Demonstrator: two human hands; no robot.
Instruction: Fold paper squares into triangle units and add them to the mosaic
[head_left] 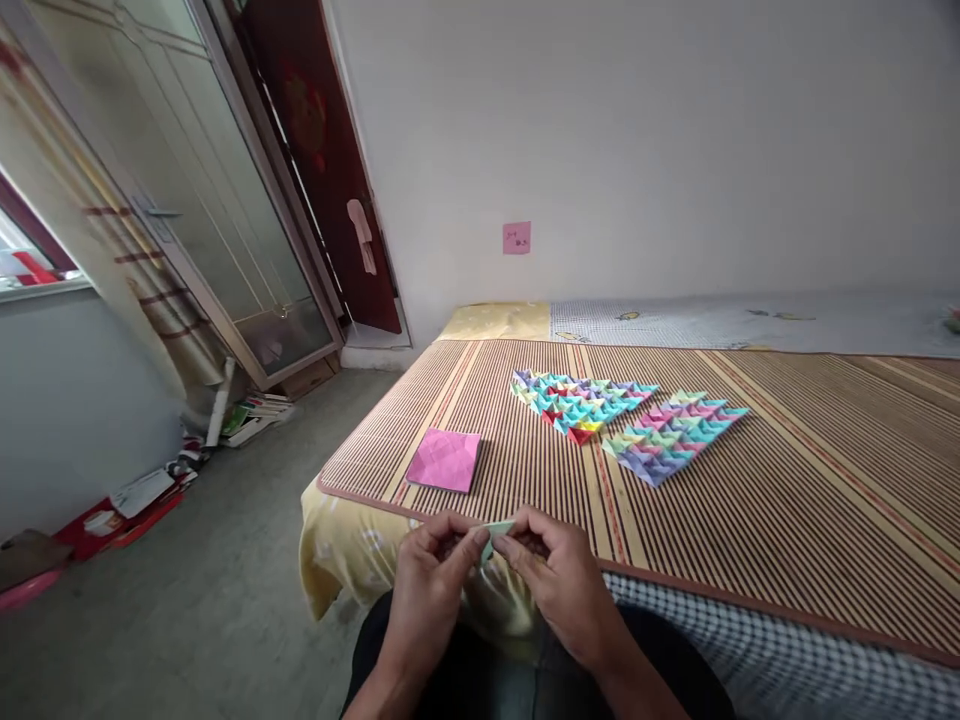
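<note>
Between my two hands, just over the near edge of the bed, is a small folded piece of pale green paper [498,527]. My left hand [439,565] pinches its left end between thumb and fingers. The right end is pinched by my right hand [553,572]. Beyond my left hand lies a square stack of pink paper [445,460]. Farther off to the right are two groups of folded paper triangles in rows, a larger multicoloured group [581,398] and a smaller pastel group [675,437].
A striped bamboo mat [787,500] covers the bed, with a yellow cloth [337,545] hanging over its near left corner. A pink note [517,238] is stuck on the wall. Books and papers [259,415] lie on the floor at left, near a glass door [187,180].
</note>
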